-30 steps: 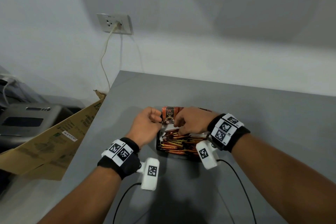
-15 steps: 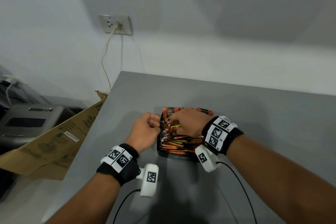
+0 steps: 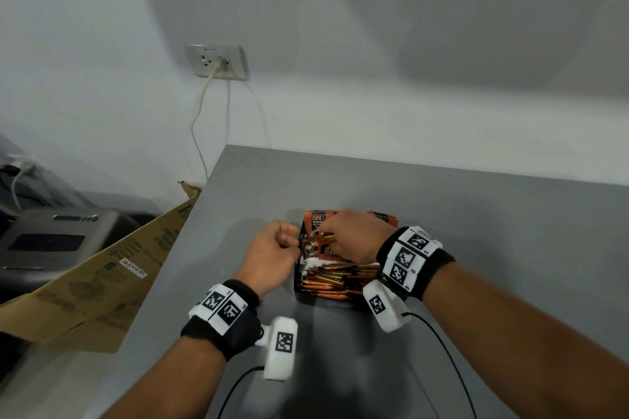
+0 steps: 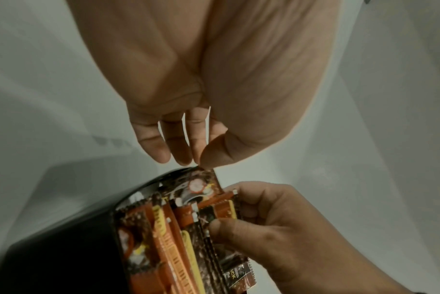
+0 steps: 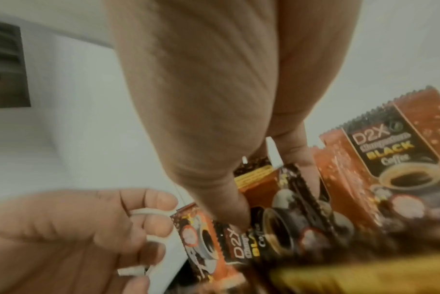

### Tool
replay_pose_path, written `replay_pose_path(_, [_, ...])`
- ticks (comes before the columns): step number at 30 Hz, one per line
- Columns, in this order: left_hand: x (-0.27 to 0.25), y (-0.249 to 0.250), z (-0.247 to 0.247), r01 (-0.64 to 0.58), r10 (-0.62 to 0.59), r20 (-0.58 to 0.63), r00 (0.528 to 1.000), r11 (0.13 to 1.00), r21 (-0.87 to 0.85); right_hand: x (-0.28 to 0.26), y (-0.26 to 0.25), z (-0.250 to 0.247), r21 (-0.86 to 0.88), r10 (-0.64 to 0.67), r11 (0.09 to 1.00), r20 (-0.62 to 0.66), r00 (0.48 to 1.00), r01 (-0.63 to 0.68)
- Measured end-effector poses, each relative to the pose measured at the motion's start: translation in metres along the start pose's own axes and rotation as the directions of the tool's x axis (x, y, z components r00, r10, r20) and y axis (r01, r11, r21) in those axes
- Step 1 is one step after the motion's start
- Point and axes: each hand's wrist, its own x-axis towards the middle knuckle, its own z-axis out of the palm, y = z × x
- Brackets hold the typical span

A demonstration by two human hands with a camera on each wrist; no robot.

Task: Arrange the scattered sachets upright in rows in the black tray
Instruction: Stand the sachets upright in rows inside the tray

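Observation:
A black tray (image 3: 298, 292) (image 4: 63, 228) on the grey table holds several orange and brown coffee sachets (image 3: 340, 279), most of them standing on edge in a row. More sachets (image 3: 315, 219) (image 5: 390, 159) stand upright at the tray's back. My right hand (image 3: 325, 238) (image 4: 229, 210) reaches into the back left of the tray and grips a small bundle of sachets (image 4: 214, 208) between thumb and fingers. My left hand (image 3: 295, 245) (image 4: 197, 162) is at the tray's left edge and pinches the top corner of one sachet (image 4: 203, 183) (image 5: 201, 234).
The grey table (image 3: 476, 248) ends at a left edge close to my left hand. A cardboard sheet (image 3: 102, 282) leans there, with a grey machine (image 3: 51, 241) behind it. A wall socket (image 3: 218, 61) with a cable is above. Wrist cables (image 3: 442, 350) trail over the near table.
My right hand has moved left and down over the upright sachet at the tray's back left, and now meets my left hand there. My left hand stayed at the tray's edge.

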Motion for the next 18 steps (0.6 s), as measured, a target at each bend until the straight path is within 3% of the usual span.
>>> replay_pose_path(4, [-0.002,0.011,-0.005,-0.028,0.025,-0.035,0.999,0.994,-0.107,-0.019,0.011,-0.025,0.181,0.05,0.983,-0.135,0.99,-0.025])
replay_pose_path(7, [-0.007,0.032,-0.004,-0.05,0.057,0.008,0.998,0.924,-0.378,-0.04,0.013,-0.043,0.405,0.136,0.914,-0.258,0.956,-0.02])
replay_pose_path(9, [-0.011,0.046,0.002,0.005,0.084,0.121,0.989,0.803,-0.596,-0.054,0.008,-0.048,0.631,0.197,0.774,-0.302,0.933,0.041])
replay_pose_path(12, [-0.022,0.069,0.018,0.152,0.16,0.309,0.938,0.611,-0.777,-0.071,-0.006,-0.042,0.868,0.23,0.467,-0.3,0.926,0.166])
replay_pose_path(15, [-0.032,0.088,0.035,0.273,0.188,0.41,0.893,0.499,-0.822,-0.081,-0.017,-0.032,0.908,0.221,0.355,-0.313,0.924,0.223])
replay_pose_path(16, [-0.034,0.092,0.039,0.281,0.194,0.41,0.891,0.473,-0.835,-0.083,-0.019,-0.03,0.908,0.238,0.348,-0.328,0.914,0.235])
replay_pose_path(17, [-0.035,0.094,0.043,0.28,0.198,0.404,0.893,0.46,-0.843,-0.085,-0.02,-0.029,0.885,0.27,0.402,-0.36,0.893,0.235])
replay_pose_path(18, [-0.036,0.095,0.046,0.278,0.19,0.396,0.898,0.452,-0.848,-0.087,-0.019,-0.028,0.835,0.307,0.512,-0.398,0.864,0.203])
